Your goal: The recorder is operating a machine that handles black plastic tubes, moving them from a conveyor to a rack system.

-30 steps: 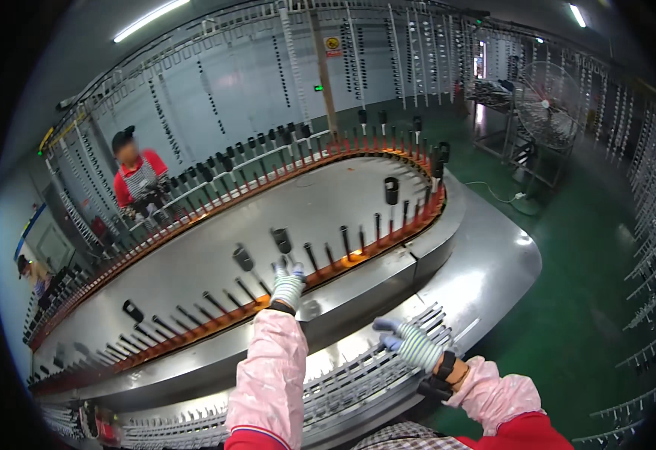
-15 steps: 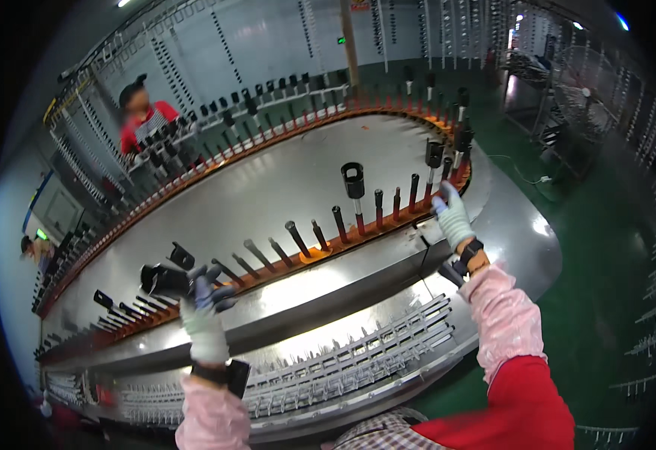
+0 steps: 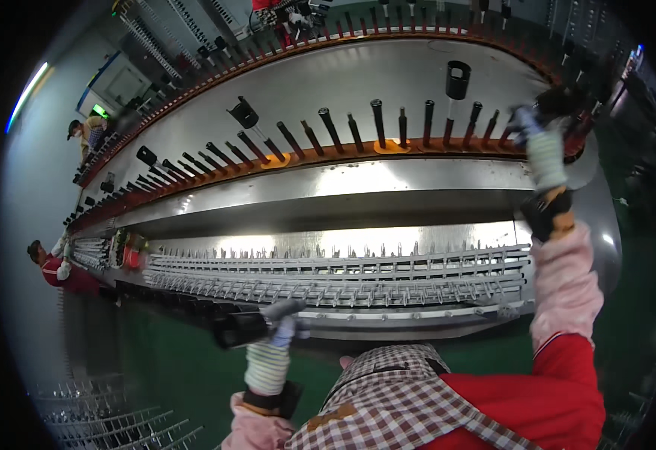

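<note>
My left hand (image 3: 274, 343), in a striped glove with grey fingers, is low in front of my body. It is closed on a black cylindrical cup (image 3: 239, 328), held sideways away from the line. My right hand (image 3: 539, 146), gloved alike, reaches to the right end of the line, beside a dark cup-shaped part (image 3: 557, 105). Motion smears its fingers, so whether it grips that part is unclear. Along the orange-brown track (image 3: 328, 156) stand several dark upright posts (image 3: 377, 124). One post bears a black slotted cup (image 3: 458, 80), and another black cup (image 3: 243, 112) sits tilted farther left.
Metal hanging racks (image 3: 343, 285) lie stacked on the shelf below the track's steel edge (image 3: 298, 180). A person in red (image 3: 54, 268) stands at the far left, another person (image 3: 88, 135) behind. More racks (image 3: 110, 424) are at the lower left over the green floor (image 3: 170, 367).
My view has turned left and down. The left hand has drawn back from the track toward my body with the black cup. The right hand has reached farther along the track's right end.
</note>
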The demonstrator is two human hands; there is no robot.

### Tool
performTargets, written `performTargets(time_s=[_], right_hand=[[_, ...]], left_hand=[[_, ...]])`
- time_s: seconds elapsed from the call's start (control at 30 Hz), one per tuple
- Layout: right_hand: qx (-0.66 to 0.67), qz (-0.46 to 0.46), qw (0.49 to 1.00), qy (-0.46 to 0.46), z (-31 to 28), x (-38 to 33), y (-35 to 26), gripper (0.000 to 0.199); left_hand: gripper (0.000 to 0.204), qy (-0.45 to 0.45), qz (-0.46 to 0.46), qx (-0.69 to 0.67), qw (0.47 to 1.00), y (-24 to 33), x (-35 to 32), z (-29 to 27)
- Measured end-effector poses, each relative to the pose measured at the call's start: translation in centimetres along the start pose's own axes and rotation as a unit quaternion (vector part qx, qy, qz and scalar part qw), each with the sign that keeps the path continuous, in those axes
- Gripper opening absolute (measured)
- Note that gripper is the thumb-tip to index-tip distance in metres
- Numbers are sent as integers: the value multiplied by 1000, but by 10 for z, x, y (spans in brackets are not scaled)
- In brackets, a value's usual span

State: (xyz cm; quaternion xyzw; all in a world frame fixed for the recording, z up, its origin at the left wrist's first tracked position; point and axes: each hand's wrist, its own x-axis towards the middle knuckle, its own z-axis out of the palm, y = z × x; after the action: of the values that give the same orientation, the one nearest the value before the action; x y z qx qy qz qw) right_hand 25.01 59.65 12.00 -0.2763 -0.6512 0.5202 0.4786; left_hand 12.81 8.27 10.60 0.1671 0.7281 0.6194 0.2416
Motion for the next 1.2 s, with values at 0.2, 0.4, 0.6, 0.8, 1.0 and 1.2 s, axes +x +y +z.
performTargets(time_s=[0.2, 0.4, 0.6, 0.8, 1.0, 1.2], right_hand=[[66, 110, 947, -295, 138, -252, -9, 26], [109, 102, 938, -312, 202, -347, 12, 30], [-182, 153, 902, -359, 243, -344, 65, 42], [-165, 80, 934, -306, 234, -348, 70, 49], [-155, 78, 885, -432, 195, -278, 35, 40], [-163, -38, 983, -71, 107, -77, 28, 38]], left_hand=[[32, -3, 29, -28, 999, -97, 30, -19], [26, -64, -5, -52, 997, -158, 69, -17], [15, -42, -32, -89, 995, -169, 97, -17], [12, -56, -71, -50, 995, -210, 117, -7], [22, -27, -94, -15, 995, -193, 106, -13], [24, 20, -39, -70, 997, -248, 124, -31]])
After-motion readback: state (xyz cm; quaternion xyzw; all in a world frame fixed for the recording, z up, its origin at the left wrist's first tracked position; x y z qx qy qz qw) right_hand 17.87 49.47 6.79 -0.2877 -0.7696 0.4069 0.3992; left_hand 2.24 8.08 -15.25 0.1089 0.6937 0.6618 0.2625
